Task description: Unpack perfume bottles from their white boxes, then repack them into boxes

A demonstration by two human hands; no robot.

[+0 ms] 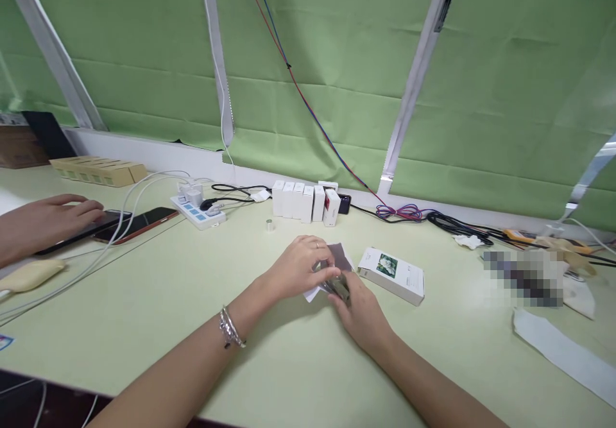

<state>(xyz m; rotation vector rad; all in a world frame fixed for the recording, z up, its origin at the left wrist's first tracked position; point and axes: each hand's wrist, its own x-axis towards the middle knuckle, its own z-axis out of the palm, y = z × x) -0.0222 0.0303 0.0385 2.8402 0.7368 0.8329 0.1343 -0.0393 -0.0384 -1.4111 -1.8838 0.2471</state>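
Note:
My left hand, with a ring and a silver bracelet on its wrist, curls its fingers over a small shiny dark object near the middle of the table. From the other side, my right hand grips the same object between thumb and fingers. Its exact kind is mostly hidden by the fingers. Behind and under it shows a folded sheet of paper, grey-white. Just right of my hands lies a flat white box with a white-flower picture on its face.
Several small white boxes stand in a row at the back, near a small cylinder. A power strip with cables sits left. Another person's hand rests on a dark phone. Cable bundles and a paper strip lie right.

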